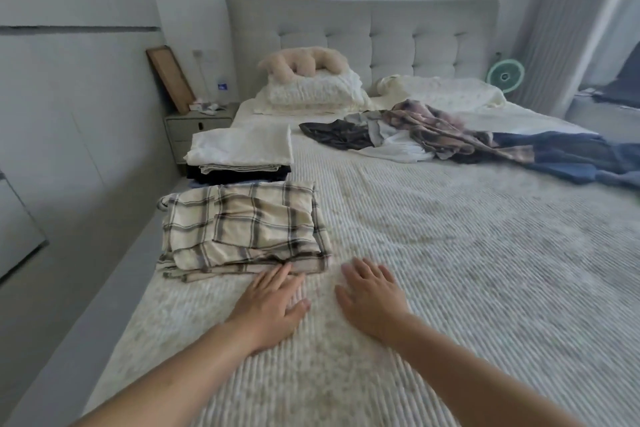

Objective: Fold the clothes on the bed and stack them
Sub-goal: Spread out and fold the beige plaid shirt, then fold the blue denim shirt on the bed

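Both bare forearms reach in from the bottom edge of the frame and converge toward the lower centre. The left hand (273, 302) lies palm down with straight fingers spread, pointing up and right. Just beside it, the right hand (372, 295) is also flat, fingers extended and slightly apart.

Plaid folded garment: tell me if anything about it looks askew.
The plaid folded garment lies beside the folded stack, not on it. Its near layers splay unevenly, and a striped bit pokes out at its far-left corner.
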